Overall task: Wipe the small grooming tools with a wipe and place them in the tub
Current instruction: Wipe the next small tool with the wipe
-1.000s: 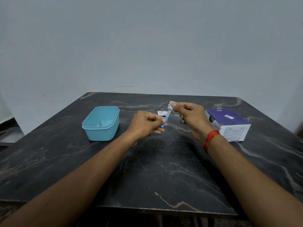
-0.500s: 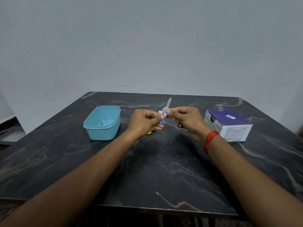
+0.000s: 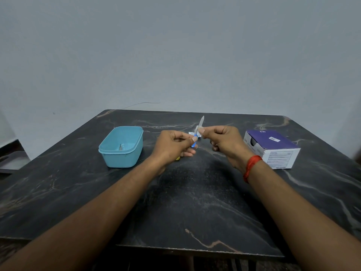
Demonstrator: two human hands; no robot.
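Note:
My left hand (image 3: 172, 144) grips the blue handle of a small nail file (image 3: 201, 122) whose grey blade points up and away. My right hand (image 3: 224, 140) pinches a small white wipe (image 3: 197, 132) around the blade's lower part, close to the handle. A light blue tub (image 3: 121, 151) stands to the left of my hands, with one small metal tool (image 3: 120, 147) lying inside. A yellow item (image 3: 177, 158) peeks out under my left hand; most of it is hidden.
A purple and white box (image 3: 273, 149) stands at the right on the dark marble table (image 3: 195, 202). A small white packet (image 3: 191, 133) lies behind my hands. The wall is close behind the table's far edge.
The wipe in my right hand has slid down from the blade's tip to near the handle, baring the blade. My left hand has stayed put.

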